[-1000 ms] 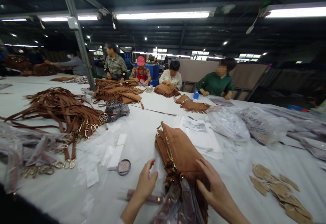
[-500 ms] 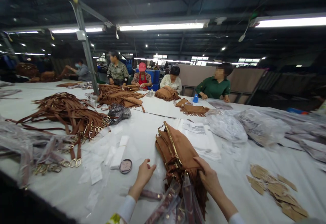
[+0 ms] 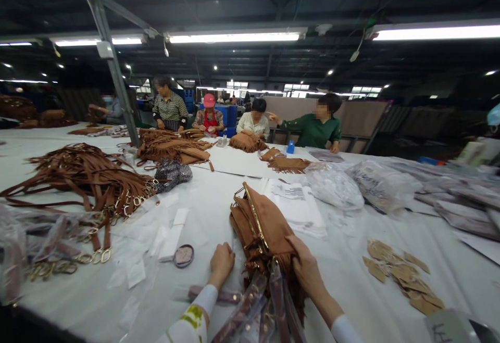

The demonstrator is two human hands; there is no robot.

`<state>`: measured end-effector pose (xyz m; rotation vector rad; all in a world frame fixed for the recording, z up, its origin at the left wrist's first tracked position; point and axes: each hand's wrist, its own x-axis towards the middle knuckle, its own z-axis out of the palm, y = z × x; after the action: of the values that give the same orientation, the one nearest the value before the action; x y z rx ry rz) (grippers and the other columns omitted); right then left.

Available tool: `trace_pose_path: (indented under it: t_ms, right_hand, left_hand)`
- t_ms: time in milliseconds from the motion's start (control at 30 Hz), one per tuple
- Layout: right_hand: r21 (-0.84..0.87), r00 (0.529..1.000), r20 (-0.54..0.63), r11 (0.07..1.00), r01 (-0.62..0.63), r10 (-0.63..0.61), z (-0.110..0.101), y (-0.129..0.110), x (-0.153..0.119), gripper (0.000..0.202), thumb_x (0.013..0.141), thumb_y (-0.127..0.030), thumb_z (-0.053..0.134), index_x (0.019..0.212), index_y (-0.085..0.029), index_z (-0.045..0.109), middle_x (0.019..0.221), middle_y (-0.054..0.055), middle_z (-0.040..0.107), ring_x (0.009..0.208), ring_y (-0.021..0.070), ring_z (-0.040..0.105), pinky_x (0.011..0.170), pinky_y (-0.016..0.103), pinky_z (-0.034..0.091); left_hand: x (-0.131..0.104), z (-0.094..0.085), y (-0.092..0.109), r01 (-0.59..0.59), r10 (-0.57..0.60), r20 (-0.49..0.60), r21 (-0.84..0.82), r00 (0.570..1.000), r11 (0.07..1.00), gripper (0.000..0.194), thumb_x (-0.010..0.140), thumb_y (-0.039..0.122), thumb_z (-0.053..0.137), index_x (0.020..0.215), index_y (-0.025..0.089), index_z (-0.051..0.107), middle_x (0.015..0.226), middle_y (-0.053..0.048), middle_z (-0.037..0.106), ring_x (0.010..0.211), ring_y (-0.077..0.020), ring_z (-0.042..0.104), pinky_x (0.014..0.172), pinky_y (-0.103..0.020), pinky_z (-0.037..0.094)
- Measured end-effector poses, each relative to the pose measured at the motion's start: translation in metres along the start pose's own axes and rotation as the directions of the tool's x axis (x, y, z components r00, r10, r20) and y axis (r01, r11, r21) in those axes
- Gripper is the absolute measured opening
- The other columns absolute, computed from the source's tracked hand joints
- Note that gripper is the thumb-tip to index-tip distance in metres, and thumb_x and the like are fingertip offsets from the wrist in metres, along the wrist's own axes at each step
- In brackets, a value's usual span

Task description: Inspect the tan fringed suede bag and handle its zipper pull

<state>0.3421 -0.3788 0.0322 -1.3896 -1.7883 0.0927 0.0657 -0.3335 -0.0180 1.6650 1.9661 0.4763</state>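
Two hands at a stack of fringed bags (image 3: 261,223) on the table (image 3: 351,259): right hand (image 3: 308,270) grasps its near edge; left hand (image 3: 222,262) clenched, empty, beside it. Step: lifting the top bag. Next needs left-hand support.

The brown suede bags (image 3: 260,226) formed a small stack on the white table, near the front edge and slightly left of centre. The stack leaned to the far left, with gold zippers and ring hardware along its upper left edge. Fringe hung from the near end. Strap pieces in clear plastic sleeves (image 3: 269,304) lay over that near end, touching the fringe.
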Motion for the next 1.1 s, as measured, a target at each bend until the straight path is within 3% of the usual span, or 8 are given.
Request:
trace_pose_path:
  t_ms: [167,300,600,967,1100]
  right_hand:
    - [-0.015,1.000,0.020,1.000,0.011,-0.011,-0.002,-0.006,0.002,0.061,0.067,-0.002,0.035,0.123,-0.018,0.055,0.128,0.009,0.059,0.126,0.0211,0.048,0.111,0.050,0.036]
    - [-0.033,0.999,0.038,0.999,0.016,-0.015,-0.003,-0.014,0.005,0.062,0.066,-0.001,0.035,0.121,-0.018,0.058,0.127,0.010,0.060,0.126,0.0221,0.048,0.110,0.051,0.037]
    - [-0.085,0.998,0.049,0.995,0.050,-0.046,0.005,-0.036,0.008,0.057,0.072,-0.001,0.037,0.121,-0.019,0.060,0.131,0.012,0.057,0.130,0.0253,0.043,0.108,0.054,0.038]
    - [-0.110,0.998,0.002,0.992,0.069,-0.069,0.012,-0.015,0.003,0.054,0.075,-0.005,0.036,0.122,-0.019,0.059,0.130,0.011,0.057,0.127,0.0243,0.047,0.107,0.053,0.041]
    - [-0.113,0.996,-0.016,0.990,0.088,-0.090,0.016,-0.003,0.001,0.051,0.077,-0.009,0.035,0.121,-0.017,0.060,0.129,0.013,0.058,0.126,0.0264,0.049,0.107,0.054,0.040]
  left_hand:
    - [-0.001,-0.004,-0.008,-0.063,0.063,-0.014,-0.034,0.998,0.997,0.012,0.089,0.026,0.049,0.094,0.017,0.055,0.097,-0.008,0.063,0.095,-0.0181,0.059,0.078,-0.025,0.039]
    - [-0.006,-0.004,-0.008,-0.090,0.090,-0.028,-0.022,0.996,0.996,0.032,0.085,0.034,0.058,0.109,0.015,0.048,0.106,-0.011,0.058,0.101,-0.0203,0.057,0.082,-0.025,0.040]
    - [-0.012,0.005,0.005,-0.018,0.018,0.000,0.055,1.000,0.998,0.033,0.080,0.027,0.063,0.106,0.014,0.046,0.108,-0.013,0.056,0.102,-0.0247,0.057,0.076,-0.028,0.041]
    - [-0.010,-0.004,0.013,-0.014,0.016,-0.038,0.043,0.999,0.999,0.019,0.085,0.020,0.053,0.103,0.015,0.055,0.103,-0.011,0.062,0.096,-0.0216,0.060,0.073,-0.028,0.040]
    - [-0.018,-0.022,0.004,-0.090,0.094,-0.100,0.041,0.991,0.995,0.018,0.092,0.027,0.045,0.099,0.018,0.059,0.098,-0.007,0.064,0.095,-0.0174,0.059,0.079,-0.025,0.040]
